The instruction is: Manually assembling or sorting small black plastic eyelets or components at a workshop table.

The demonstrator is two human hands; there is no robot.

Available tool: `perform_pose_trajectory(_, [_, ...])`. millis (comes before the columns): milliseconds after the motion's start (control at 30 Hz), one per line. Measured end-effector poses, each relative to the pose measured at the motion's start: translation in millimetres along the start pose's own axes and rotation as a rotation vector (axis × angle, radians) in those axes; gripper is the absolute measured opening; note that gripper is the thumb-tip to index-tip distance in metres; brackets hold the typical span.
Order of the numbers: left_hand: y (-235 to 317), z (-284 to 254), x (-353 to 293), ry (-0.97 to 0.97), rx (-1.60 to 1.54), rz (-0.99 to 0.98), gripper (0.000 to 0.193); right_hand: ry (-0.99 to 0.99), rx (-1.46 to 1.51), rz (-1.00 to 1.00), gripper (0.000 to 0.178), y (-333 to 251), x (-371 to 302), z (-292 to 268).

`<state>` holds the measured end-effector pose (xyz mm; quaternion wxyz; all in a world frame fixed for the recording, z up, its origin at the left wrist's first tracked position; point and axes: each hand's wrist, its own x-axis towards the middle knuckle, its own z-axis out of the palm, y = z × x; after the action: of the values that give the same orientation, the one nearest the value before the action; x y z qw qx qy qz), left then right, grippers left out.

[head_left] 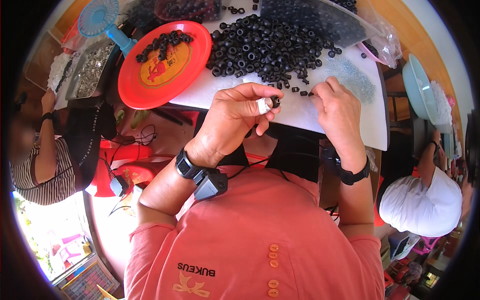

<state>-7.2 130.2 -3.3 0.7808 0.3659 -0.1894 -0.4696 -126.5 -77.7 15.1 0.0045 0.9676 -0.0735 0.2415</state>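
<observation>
My left hand point(225, 117), its thumb wrapped in white tape, pinches a small round black piece with a hole point(276, 101) between thumb and forefinger above the table's near edge. My right hand point(340, 112) is closed, fingertips together at the white tabletop point(295, 114). A dark bit shows at those fingertips, too small to make out. Just left of them lie a few small black nut-like pieces point(303, 93). Beyond both hands spreads a big heap of black rings and round caps point(265, 50). Tiny clear bluish beads point(352, 75) are scattered to the right.
A red plate point(129, 82) with several black pieces stands at the left, beside a blue fan point(116, 36) and a tray of shiny bits point(92, 70). Clear plastic bins point(320, 20) are at the back. A teal basin point(417, 85) sits right. Other people work on both sides.
</observation>
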Motion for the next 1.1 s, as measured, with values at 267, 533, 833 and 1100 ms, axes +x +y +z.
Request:
perform_pose_trajectory(267, [-7.6,6.8,9.2,-0.008,0.023,0.018,0.027,0.025,0.059,0.037,0.01,-2.5,5.3,7.2])
perform_pose_trajectory(533, [-3.9,5.7,9.7,-0.014,0.136,-0.059,0.026,0.042,-0.016,-0.054,0.013,1.3,2.6,11.9])
perform_pose_trajectory(833, [-9.6,8.5,11.8,-0.034,0.02,0.023,0.029,-0.021,0.054,0.061,0.008,-0.2,-2.6,-5.4])
perform_pose_trajectory(1100, [-12.8,16.9,23.2,-0.058,0.112,0.019,0.026,0.027,0.151,0.225,0.005,1.8,-11.1,2.6])
